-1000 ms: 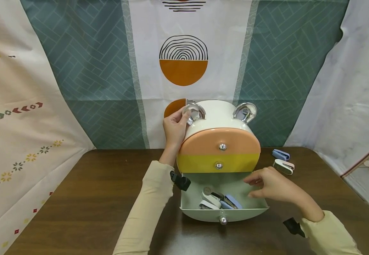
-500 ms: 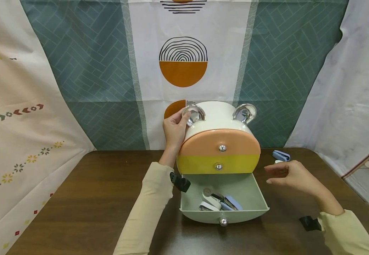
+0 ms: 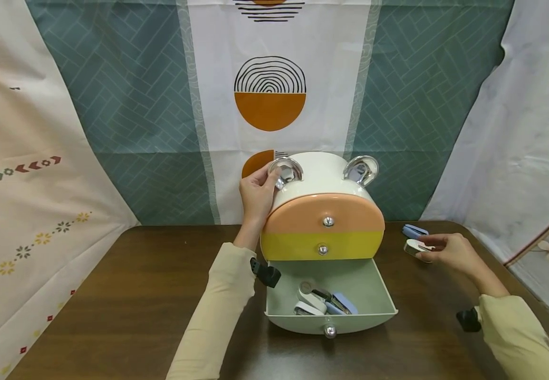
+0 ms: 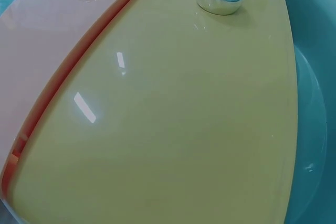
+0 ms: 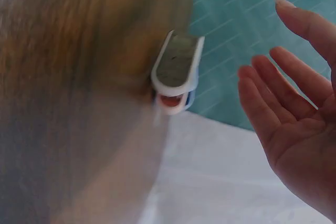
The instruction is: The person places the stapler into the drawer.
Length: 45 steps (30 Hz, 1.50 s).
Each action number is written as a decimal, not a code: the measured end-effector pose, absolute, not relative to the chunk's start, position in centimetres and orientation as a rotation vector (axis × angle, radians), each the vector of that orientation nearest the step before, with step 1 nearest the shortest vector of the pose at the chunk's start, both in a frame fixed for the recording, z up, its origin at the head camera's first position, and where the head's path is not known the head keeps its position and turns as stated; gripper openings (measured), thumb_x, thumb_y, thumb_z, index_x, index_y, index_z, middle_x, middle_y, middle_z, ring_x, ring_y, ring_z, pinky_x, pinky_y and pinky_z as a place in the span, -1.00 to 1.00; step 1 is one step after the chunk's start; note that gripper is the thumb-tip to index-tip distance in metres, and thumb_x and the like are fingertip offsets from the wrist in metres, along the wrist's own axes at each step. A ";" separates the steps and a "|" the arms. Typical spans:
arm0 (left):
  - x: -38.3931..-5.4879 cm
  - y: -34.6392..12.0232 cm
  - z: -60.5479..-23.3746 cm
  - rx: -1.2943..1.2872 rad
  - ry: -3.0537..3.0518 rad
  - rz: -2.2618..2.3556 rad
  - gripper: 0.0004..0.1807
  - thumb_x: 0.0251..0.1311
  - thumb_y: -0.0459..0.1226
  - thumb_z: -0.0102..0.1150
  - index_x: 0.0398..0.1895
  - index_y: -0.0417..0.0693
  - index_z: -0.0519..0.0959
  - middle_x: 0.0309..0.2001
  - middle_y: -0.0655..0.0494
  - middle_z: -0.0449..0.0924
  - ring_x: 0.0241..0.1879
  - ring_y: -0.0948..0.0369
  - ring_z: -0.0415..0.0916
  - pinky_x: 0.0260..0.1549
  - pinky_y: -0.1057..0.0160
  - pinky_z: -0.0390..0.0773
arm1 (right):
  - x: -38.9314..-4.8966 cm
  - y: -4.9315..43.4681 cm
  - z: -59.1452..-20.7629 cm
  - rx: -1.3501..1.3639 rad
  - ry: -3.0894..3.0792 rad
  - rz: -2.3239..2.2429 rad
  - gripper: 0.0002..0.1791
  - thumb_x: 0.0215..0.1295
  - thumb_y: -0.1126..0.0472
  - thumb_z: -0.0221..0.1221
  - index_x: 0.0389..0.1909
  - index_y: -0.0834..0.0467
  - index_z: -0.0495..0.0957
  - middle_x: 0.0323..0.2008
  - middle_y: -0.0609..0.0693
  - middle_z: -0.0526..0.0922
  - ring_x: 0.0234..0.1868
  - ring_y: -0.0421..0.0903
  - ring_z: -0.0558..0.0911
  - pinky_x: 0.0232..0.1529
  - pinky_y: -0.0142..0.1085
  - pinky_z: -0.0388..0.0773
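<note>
A bear-shaped drawer box (image 3: 321, 177) with silver ears stands on the table, its yellow drawer front filling much of the left wrist view (image 4: 173, 108). My left hand (image 3: 257, 195) pinches the box's left silver ear (image 3: 287, 171) between thumb and fingers. At the right, my right hand (image 3: 450, 253) reaches over a small white stapler (image 3: 416, 247). Seen from the right wrist, the hand (image 5: 299, 93) has extended fingers and stands apart from the stapler (image 5: 177, 64). Just behind it lies a blue stapler (image 3: 414, 231).
The green bottom drawer (image 3: 364, 285) is pulled out, holding several small staplers (image 3: 312, 301), white and blue. Above it, the yellow drawer (image 3: 293, 245) and orange drawer (image 3: 293, 219) are closed. Patterned cloths (image 3: 151, 132) hang behind and beside the wooden table (image 3: 160, 295).
My right hand has moved from over the open drawer rightward to the white stapler, its fingers now lower. My left hand stays on the silver ear.
</note>
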State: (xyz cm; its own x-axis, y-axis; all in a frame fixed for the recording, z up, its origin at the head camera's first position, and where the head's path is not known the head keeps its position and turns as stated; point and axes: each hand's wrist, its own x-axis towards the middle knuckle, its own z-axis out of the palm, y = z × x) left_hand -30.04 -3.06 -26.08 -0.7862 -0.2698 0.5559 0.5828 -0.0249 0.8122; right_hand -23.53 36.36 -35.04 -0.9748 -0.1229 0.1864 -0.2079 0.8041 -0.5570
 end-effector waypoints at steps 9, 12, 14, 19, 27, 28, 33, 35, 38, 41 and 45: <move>-30.2 -3.0 -26.2 -0.351 -1.661 -1.870 -0.72 0.08 -0.40 0.20 -0.12 -0.37 0.58 -0.20 -0.18 0.62 -0.25 0.20 0.60 -0.31 0.41 0.56 | -25.6 38.1 -36.7 0.150 -2.930 0.863 -0.32 0.04 0.07 0.30 0.03 0.52 0.40 -0.08 0.41 0.53 -0.08 0.30 0.51 -0.30 -0.16 0.53; -30.2 -3.0 -26.2 -0.348 -1.662 -1.869 -0.72 0.08 -0.40 0.20 -0.12 -0.37 0.58 -0.20 -0.18 0.62 -0.25 0.21 0.60 -0.31 0.42 0.56 | -26.0 38.5 -37.2 0.128 -2.946 0.848 -0.32 -0.01 0.09 0.33 0.01 0.52 0.42 -0.13 0.39 0.56 -0.13 0.24 0.53 -0.33 -0.21 0.50; -30.1 -3.0 -26.2 -0.347 -1.664 -1.864 -0.71 0.08 -0.39 0.21 -0.12 -0.36 0.58 -0.20 -0.18 0.62 -0.26 0.22 0.60 -0.32 0.42 0.56 | -26.2 38.8 -37.5 0.132 -2.947 0.809 -0.33 -0.06 0.11 0.35 -0.03 0.53 0.44 -0.20 0.38 0.59 -0.20 0.18 0.55 -0.36 -0.25 0.46; -30.1 -3.0 -26.1 -0.339 -1.664 -1.859 -0.72 0.08 -0.37 0.22 -0.13 -0.35 0.59 -0.22 -0.18 0.62 -0.29 0.24 0.59 -0.34 0.41 0.57 | -26.8 39.3 -37.9 0.152 -2.967 0.724 -0.33 -0.15 0.14 0.39 -0.08 0.53 0.46 -0.32 0.34 0.63 -0.35 0.01 0.55 -0.41 -0.24 0.42; -30.0 -3.0 -26.1 -0.340 -1.667 -1.855 -0.71 0.08 -0.37 0.21 -0.13 -0.36 0.58 -0.22 -0.18 0.62 -0.28 0.23 0.60 -0.33 0.41 0.56 | -27.2 39.7 -38.4 0.171 -2.981 0.673 -0.38 -0.22 0.23 0.37 -0.10 0.51 0.47 -0.38 0.33 0.62 -0.46 -0.10 0.46 -0.47 -0.28 0.35; -30.0 -3.0 -26.1 -0.340 -1.668 -1.857 -0.71 0.08 -0.37 0.22 -0.12 -0.36 0.58 -0.22 -0.18 0.62 -0.28 0.22 0.60 -0.33 0.41 0.56 | -27.2 39.7 -38.5 0.173 -2.977 0.664 -0.38 -0.23 0.24 0.36 -0.10 0.50 0.48 -0.37 0.34 0.62 -0.46 -0.09 0.46 -0.47 -0.28 0.35; -30.1 -3.0 -26.1 -0.349 -1.671 -1.857 -0.69 0.08 -0.37 0.21 -0.11 -0.39 0.56 -0.20 -0.19 0.61 -0.23 0.17 0.60 -0.29 0.38 0.57 | -27.3 39.8 -38.7 0.176 -2.955 0.637 -0.40 -0.26 0.25 0.36 -0.12 0.48 0.50 -0.37 0.36 0.61 -0.47 -0.08 0.46 -0.48 -0.27 0.34; -30.1 -3.0 -26.1 -0.350 -1.670 -1.857 -0.68 0.08 -0.37 0.21 -0.11 -0.41 0.56 -0.20 -0.19 0.61 -0.22 0.16 0.60 -0.28 0.37 0.57 | -27.2 39.8 -38.6 0.172 -2.944 0.640 -0.41 -0.27 0.25 0.37 -0.13 0.48 0.51 -0.36 0.39 0.60 -0.46 -0.06 0.48 -0.47 -0.27 0.36; -30.1 -3.0 -26.1 -0.346 -1.671 -1.852 -0.68 0.08 -0.36 0.22 -0.11 -0.40 0.56 -0.20 -0.18 0.61 -0.22 0.16 0.60 -0.27 0.36 0.57 | -26.9 39.7 -38.4 0.171 -2.935 0.650 -0.43 -0.24 0.26 0.36 -0.14 0.48 0.52 -0.35 0.39 0.60 -0.44 -0.05 0.49 -0.47 -0.27 0.37; -30.1 -3.0 -26.1 -0.346 -1.670 -1.847 -0.69 0.08 -0.36 0.22 -0.12 -0.37 0.57 -0.20 -0.17 0.62 -0.22 0.16 0.60 -0.26 0.36 0.57 | -26.5 39.5 -38.0 0.173 -2.927 0.671 -0.45 -0.22 0.26 0.35 -0.14 0.48 0.53 -0.37 0.34 0.63 -0.44 -0.09 0.51 -0.48 -0.28 0.38; -30.1 -3.0 -26.0 -0.349 -1.662 -1.850 -0.71 0.08 -0.37 0.22 -0.12 -0.35 0.58 -0.21 -0.17 0.62 -0.22 0.16 0.60 -0.26 0.34 0.57 | -25.7 39.3 -37.3 0.192 -2.929 0.710 -0.47 -0.21 0.26 0.36 -0.16 0.48 0.54 -0.39 0.29 0.65 -0.42 -0.13 0.51 -0.48 -0.30 0.40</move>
